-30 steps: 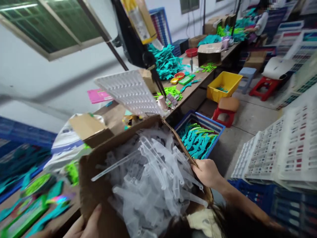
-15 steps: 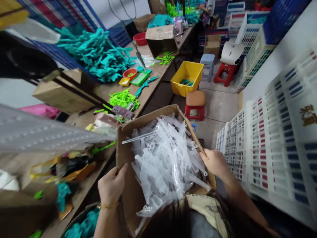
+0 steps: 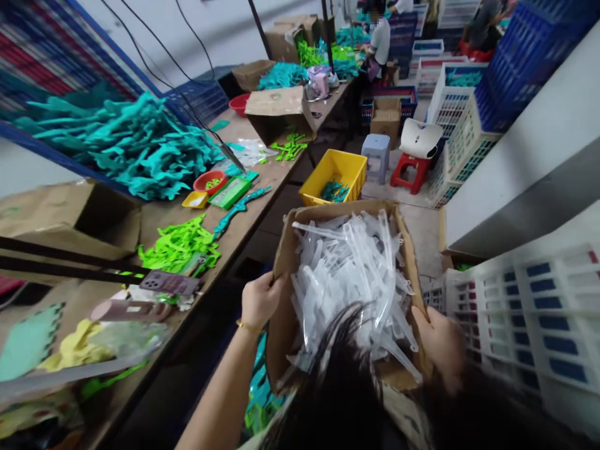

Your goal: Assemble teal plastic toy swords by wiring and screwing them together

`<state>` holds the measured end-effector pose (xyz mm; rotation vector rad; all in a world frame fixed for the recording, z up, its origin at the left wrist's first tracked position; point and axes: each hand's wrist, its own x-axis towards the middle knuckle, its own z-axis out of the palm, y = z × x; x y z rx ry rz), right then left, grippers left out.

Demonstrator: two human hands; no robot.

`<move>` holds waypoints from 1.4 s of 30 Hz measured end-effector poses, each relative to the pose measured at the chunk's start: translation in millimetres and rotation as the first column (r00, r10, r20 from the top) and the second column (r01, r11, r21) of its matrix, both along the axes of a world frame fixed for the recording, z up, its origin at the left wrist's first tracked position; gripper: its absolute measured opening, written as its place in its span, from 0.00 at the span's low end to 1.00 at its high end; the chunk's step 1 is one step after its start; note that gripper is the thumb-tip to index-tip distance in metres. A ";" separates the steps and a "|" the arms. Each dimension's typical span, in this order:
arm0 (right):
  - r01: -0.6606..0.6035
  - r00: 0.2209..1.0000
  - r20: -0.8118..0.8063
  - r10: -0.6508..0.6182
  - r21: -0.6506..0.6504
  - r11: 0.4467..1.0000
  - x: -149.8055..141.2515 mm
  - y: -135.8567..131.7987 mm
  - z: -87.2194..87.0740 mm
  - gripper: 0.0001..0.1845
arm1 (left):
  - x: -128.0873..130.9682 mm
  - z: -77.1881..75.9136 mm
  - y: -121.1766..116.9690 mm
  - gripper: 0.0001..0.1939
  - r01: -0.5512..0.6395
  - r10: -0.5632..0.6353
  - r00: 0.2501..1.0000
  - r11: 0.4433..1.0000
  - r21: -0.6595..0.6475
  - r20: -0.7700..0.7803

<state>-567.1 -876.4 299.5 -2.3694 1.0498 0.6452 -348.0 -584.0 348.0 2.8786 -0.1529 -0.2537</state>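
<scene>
Between my hands is an open cardboard box (image 3: 280, 312), held up in front of my body. Many translucent whitish plastic pieces (image 3: 335, 269), long and pointed, fill it in a loose heap. My left hand (image 3: 261, 301) grips the box's left wall, thumb over the rim; a thin bracelet circles that wrist. On the opposite side, my right hand (image 3: 440, 344) grips the right edge, slightly blurred. Dark hair hangs across the near part of the box and hides some of the pieces.
Left runs a long workbench (image 3: 244, 231) with teal pieces (image 3: 140, 144), green pieces (image 3: 180, 247) and a phone (image 3: 169, 282). Ahead stand a yellow bin (image 3: 335, 178), a grey stool (image 3: 375, 156) and a red stool (image 3: 407, 174). White crates (image 3: 525, 319) line the right; a person (image 3: 379, 44) sits farther back.
The view has moved forward along the aisle and shifted. The box, still in both hands, now appears farther right, and the orange-topped stool is no longer visible.
</scene>
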 end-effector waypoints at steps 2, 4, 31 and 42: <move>0.072 0.997 -0.019 -0.072 -0.038 0.997 2.7 -14.5 4.4 0.23 | 21.5 8.8 -31.1 0.23 0.079 -0.080 0.996 0.996 0.031 0.025; 0.121 0.992 -0.035 -0.123 -0.050 0.991 5.8 -25.5 8.9 0.25 | 39.9 15.4 -58.6 0.22 0.141 -0.143 0.989 0.987 0.071 0.022; -0.345 0.902 0.334 0.273 0.182 0.921 490.9 50.5 -108.0 0.24 | 398.8 -54.5 111.2 0.19 -0.258 0.275 0.960 0.943 0.208 -0.054; -0.209 0.947 0.305 0.097 0.360 0.909 678.3 90.4 -129.8 0.26 | 587.8 -45.9 154.6 0.17 -0.261 0.269 0.963 0.942 0.209 -0.012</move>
